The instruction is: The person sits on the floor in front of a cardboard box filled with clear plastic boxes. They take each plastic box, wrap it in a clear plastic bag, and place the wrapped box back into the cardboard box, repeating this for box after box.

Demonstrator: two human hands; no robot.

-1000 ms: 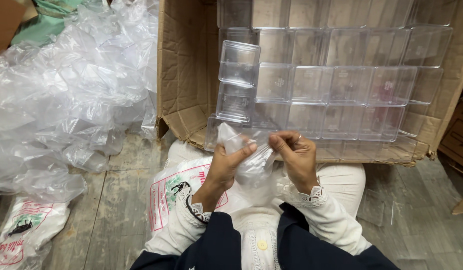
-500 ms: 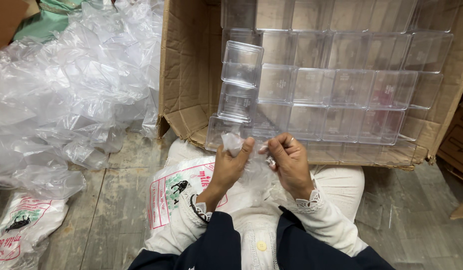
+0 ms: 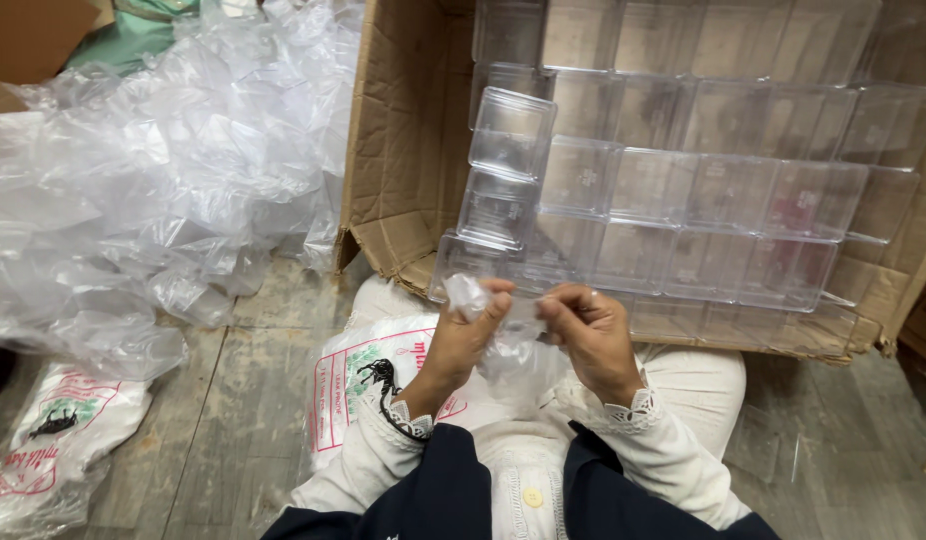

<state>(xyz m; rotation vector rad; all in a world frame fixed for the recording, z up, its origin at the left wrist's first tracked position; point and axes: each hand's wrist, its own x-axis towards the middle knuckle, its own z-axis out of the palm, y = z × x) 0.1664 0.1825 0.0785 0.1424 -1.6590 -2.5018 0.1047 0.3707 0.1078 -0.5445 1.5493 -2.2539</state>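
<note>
My left hand (image 3: 465, 335) pinches the crumpled top of a thin clear plastic bag (image 3: 471, 295) that wraps a small clear plastic box (image 3: 508, 350) over my lap. My right hand (image 3: 588, 338) grips the same wrapped box from the right, fingers curled on it. Just beyond my hands stands an open cardboard carton (image 3: 403, 150) lined with rows of clear plastic boxes (image 3: 683, 190). A short stack of the same boxes (image 3: 505, 165) leans at the carton's left front.
A large heap of crumpled clear plastic bags (image 3: 153, 190) covers the floor to the left. White printed sacks lie at the lower left (image 3: 53, 440) and under my knees (image 3: 358, 385). Grey wooden floorboards (image 3: 243, 420) show between them.
Both hands have shifted slightly right and closer together, and the bag's top is bunched tighter in the left fingers. The view moved a little nearer the carton.
</note>
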